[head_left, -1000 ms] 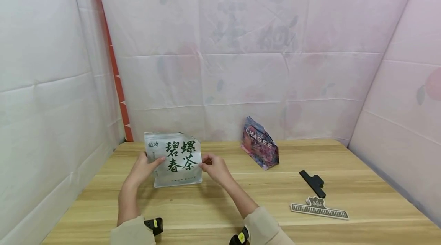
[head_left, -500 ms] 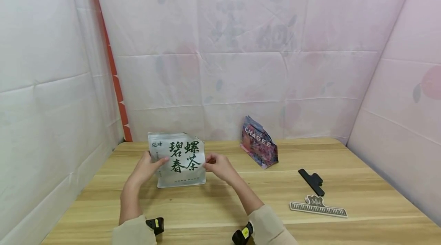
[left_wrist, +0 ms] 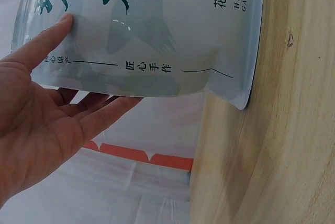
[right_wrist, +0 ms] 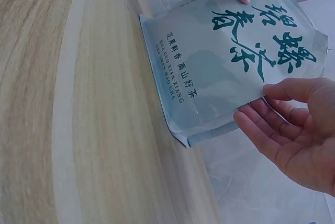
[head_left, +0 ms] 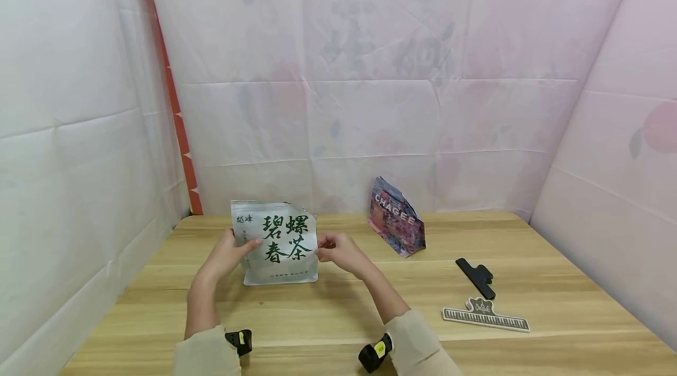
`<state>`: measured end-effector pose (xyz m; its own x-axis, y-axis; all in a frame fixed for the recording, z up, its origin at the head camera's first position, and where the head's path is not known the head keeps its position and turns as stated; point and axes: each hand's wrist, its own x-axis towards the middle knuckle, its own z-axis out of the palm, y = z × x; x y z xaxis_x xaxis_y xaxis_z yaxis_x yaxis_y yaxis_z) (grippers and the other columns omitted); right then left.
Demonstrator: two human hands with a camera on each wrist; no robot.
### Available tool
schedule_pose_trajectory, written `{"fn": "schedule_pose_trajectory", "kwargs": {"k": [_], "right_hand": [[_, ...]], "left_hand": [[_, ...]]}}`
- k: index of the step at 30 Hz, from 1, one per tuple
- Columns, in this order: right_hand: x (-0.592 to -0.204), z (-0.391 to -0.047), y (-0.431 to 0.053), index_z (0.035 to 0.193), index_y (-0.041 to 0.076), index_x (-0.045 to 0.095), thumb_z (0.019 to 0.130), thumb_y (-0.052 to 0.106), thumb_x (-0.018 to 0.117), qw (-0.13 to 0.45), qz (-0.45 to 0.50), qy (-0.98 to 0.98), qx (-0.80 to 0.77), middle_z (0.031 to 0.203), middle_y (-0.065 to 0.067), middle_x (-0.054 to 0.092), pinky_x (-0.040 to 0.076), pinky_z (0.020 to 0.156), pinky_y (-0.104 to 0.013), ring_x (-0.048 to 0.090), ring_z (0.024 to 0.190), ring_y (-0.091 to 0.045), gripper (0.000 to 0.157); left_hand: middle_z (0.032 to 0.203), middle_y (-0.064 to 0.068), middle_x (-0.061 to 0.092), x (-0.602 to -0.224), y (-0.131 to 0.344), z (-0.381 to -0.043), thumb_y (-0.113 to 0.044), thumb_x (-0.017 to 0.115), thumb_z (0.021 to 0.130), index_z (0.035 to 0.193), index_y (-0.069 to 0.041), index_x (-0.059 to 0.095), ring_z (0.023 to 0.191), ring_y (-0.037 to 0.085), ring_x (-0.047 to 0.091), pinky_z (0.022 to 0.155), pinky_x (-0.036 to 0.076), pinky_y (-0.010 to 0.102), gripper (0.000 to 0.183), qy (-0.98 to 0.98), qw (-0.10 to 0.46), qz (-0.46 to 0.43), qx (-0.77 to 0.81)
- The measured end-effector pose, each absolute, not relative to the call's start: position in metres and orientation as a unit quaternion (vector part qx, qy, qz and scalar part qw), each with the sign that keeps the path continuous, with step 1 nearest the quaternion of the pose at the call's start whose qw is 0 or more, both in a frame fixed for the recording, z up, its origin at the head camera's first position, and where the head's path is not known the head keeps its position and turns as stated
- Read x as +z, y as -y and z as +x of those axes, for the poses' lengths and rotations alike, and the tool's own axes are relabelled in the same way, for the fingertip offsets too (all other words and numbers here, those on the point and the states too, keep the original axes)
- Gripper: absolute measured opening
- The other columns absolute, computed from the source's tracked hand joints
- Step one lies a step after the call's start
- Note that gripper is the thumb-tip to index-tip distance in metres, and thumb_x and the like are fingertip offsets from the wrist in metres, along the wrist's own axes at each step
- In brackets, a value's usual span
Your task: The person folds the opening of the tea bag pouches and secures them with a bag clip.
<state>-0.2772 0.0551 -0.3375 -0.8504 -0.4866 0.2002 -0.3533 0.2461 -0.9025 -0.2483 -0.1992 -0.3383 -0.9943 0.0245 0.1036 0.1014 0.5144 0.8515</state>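
A pale silver-green tea bag (head_left: 280, 270) with large dark green characters stands upright on the table, its top right corner slanting down. My left hand (head_left: 224, 255) grips its left side, thumb on the front and fingers behind, as the left wrist view also shows for this hand (left_wrist: 47, 114). At the opposite edge my right hand (head_left: 341, 254) pinches the bag; in the right wrist view its thumb lies on the front and the fingers (right_wrist: 272, 124) go behind the side fold. The bag's back is hidden.
A purple-pink CHAGEE bag (head_left: 396, 220) stands tilted at the back of the wooden table (head_left: 296, 329). To the right lie a black clip (head_left: 477, 278) and a clip with a piano-key pattern (head_left: 485, 314). White cloth walls (head_left: 370, 117) enclose the back and sides.
Both hands and the tea bag have shifted slightly to the right, with the hold on each side kept. The CHAGEE bag and the clips stay where they were on the table.
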Motion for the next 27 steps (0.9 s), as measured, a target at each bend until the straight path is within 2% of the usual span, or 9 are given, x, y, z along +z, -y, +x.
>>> {"fn": "schedule_pose_trajectory", "kwargs": {"k": [4,8,12,15,17,21,24,27], "right_hand": [[-0.346,-0.286,-0.056,0.089,-0.017,0.055,0.086,-0.008,0.054,0.056,-0.278,-0.786,-0.550,0.084,-0.029,0.057,0.051,0.073,-0.044,0.057,0.082,-0.046,0.009],[-0.359,-0.300,-0.059,0.089,-0.013,0.057,0.086,-0.004,0.056,0.050,-0.278,-0.790,-0.544,0.081,-0.020,0.060,0.051,0.072,-0.044,0.060,0.079,-0.037,0.009],[-0.362,-0.309,-0.066,0.093,-0.010,0.059,0.088,0.001,0.057,0.037,-0.277,-0.797,-0.535,0.080,-0.011,0.062,0.052,0.069,-0.034,0.061,0.077,-0.026,0.013],[-0.357,-0.310,-0.071,0.096,-0.011,0.058,0.090,0.003,0.055,0.027,-0.281,-0.791,-0.542,0.082,-0.012,0.062,0.051,0.068,-0.030,0.060,0.078,-0.027,0.016],[-0.353,-0.310,-0.073,0.097,-0.012,0.057,0.090,0.004,0.054,0.021,-0.281,-0.786,-0.551,0.083,-0.012,0.061,0.051,0.070,-0.029,0.060,0.079,-0.026,0.017],[-0.346,-0.310,-0.076,0.096,-0.013,0.057,0.090,0.002,0.054,-0.006,-0.284,-0.779,-0.559,0.084,-0.015,0.062,0.050,0.072,-0.031,0.059,0.079,-0.025,0.016],[-0.341,-0.312,-0.073,0.094,-0.012,0.058,0.089,0.001,0.054,-0.034,-0.278,-0.779,-0.561,0.084,-0.018,0.062,0.050,0.073,-0.034,0.059,0.079,-0.029,0.014],[-0.337,-0.313,-0.070,0.093,-0.008,0.059,0.090,0.003,0.055,-0.058,-0.259,-0.782,-0.564,0.084,-0.017,0.062,0.050,0.073,-0.035,0.059,0.080,-0.029,0.012]], "left_hand": [[0.134,0.036,0.027,-0.338,0.197,-0.249,-0.027,0.056,0.093,0.132,0.014,0.019,0.126,0.047,0.023,0.100,0.021,0.056,0.068,0.873,0.034,-0.027,-0.486],[0.137,0.037,0.022,-0.335,0.195,-0.248,-0.028,0.055,0.093,0.133,0.015,0.016,0.127,0.048,0.020,0.100,0.020,0.056,0.071,0.878,0.033,-0.023,-0.477],[0.126,0.034,0.036,-0.325,0.195,-0.242,-0.031,0.053,0.094,0.127,0.013,0.025,0.117,0.044,0.037,0.093,0.032,0.055,0.062,0.886,0.054,-0.012,-0.461],[0.120,0.029,0.038,-0.314,0.196,-0.235,-0.035,0.052,0.094,0.124,0.010,0.027,0.107,0.041,0.043,0.085,0.037,0.053,0.059,0.896,0.082,0.016,-0.436],[0.123,0.029,0.034,-0.306,0.197,-0.230,-0.037,0.052,0.094,0.125,0.008,0.025,0.105,0.042,0.043,0.083,0.038,0.053,0.061,0.903,0.102,0.034,-0.417],[0.127,0.032,0.027,-0.291,0.193,-0.222,-0.035,0.053,0.093,0.129,0.009,0.023,0.110,0.047,0.035,0.085,0.035,0.056,0.065,0.912,0.161,0.047,-0.374],[0.126,0.033,0.027,-0.281,0.188,-0.220,-0.029,0.056,0.092,0.129,0.010,0.029,0.113,0.047,0.028,0.089,0.031,0.057,0.060,0.915,0.214,0.036,-0.339],[0.124,0.031,0.032,-0.271,0.179,-0.224,-0.024,0.058,0.092,0.124,0.009,0.038,0.114,0.045,0.029,0.092,0.029,0.056,0.051,0.918,0.253,0.004,-0.304]]}}
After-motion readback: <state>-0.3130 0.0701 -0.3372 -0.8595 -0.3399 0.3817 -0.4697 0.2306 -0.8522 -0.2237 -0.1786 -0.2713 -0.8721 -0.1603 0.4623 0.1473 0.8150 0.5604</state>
